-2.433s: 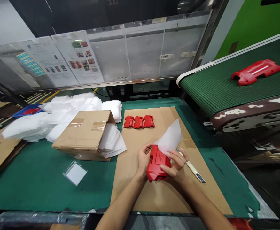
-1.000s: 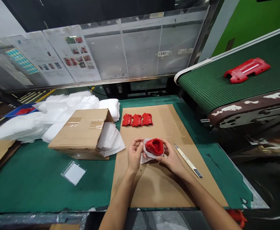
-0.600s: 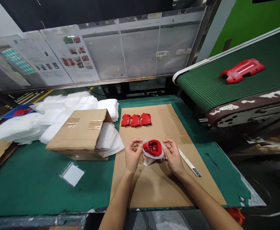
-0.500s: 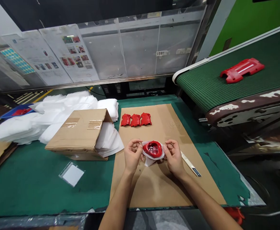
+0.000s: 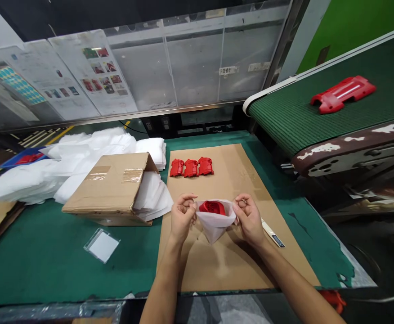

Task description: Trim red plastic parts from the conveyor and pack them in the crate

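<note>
While the left hand (image 5: pixel 182 215) and the right hand (image 5: pixel 249 215) stand well apart, each pinched closed on one upper corner of a white foam bag (image 5: pixel 215 223), the item held is a red moulded plastic housing (image 5: pixel 212 208), seated in the bag's open mouth between them and slightly nearer the left hand. Its long axis appears to run down into the bag, leaving only the glossy upper end visible; the remainder is hidden. The bag tapers to a point over a cardboard sheet (image 5: pixel 224 270). Further out: three red housings (image 5: pixel 191 168) side by side on the sheet's far part; a utility knife (image 5: pixel 273 238) at its right edge; an open carton (image 5: pixel 109 189) to the left, with loose white foam bags (image 5: pixel 92 150) behind; one red housing (image 5: pixel 342 93) on a green conveyor belt (image 5: pixel 278 121).
</note>
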`<state>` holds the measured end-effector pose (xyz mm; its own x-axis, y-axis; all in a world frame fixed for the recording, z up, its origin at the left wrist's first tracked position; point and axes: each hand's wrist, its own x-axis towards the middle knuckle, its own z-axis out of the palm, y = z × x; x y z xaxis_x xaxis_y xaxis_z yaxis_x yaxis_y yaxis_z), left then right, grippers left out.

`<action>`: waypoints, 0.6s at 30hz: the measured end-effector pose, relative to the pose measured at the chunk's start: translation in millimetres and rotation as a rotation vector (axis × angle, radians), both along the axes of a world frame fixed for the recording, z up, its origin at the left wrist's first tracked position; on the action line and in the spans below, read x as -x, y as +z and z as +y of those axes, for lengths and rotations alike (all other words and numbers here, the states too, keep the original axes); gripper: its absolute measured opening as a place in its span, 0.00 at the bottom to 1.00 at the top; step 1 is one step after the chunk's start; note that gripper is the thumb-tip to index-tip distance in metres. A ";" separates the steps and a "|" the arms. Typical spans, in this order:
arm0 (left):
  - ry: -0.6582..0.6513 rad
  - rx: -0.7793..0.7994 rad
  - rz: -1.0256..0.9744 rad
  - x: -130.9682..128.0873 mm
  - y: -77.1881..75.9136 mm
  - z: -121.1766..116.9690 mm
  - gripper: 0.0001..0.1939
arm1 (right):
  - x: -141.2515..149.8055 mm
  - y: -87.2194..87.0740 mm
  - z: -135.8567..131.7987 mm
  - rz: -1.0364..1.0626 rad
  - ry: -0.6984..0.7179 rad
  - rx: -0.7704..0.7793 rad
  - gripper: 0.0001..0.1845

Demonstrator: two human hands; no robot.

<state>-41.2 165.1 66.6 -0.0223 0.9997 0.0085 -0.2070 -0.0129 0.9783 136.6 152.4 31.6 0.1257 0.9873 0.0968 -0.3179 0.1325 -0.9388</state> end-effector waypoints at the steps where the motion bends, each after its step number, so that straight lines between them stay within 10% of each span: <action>1: -0.010 0.005 0.006 2.1 -0.8 1.5 0.17 | -0.1 -0.7 1.5 0.020 0.010 0.016 0.23; 6: -0.105 -0.004 0.077 22.1 -1.6 10.7 0.20 | 2.9 -2.5 8.2 0.075 0.062 0.075 0.24; 9: -0.163 -0.072 0.134 39.6 0.3 13.3 0.39 | 2.7 0.8 10.9 0.113 0.111 0.081 0.25; 14: -0.628 -0.137 0.540 42.6 15.0 -5.1 0.64 | 0.5 10.3 8.4 0.176 0.217 0.051 0.27; 18: -0.461 -0.178 0.735 11.6 29.1 -24.8 0.56 | 2.0 13.7 0.6 0.191 0.319 0.043 0.26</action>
<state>-52.8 140.3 95.7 0.4552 0.8902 0.0188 0.4505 -0.2485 0.8575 134.6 153.0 45.3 -0.1777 0.9823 0.0588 -0.5064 -0.0400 -0.8614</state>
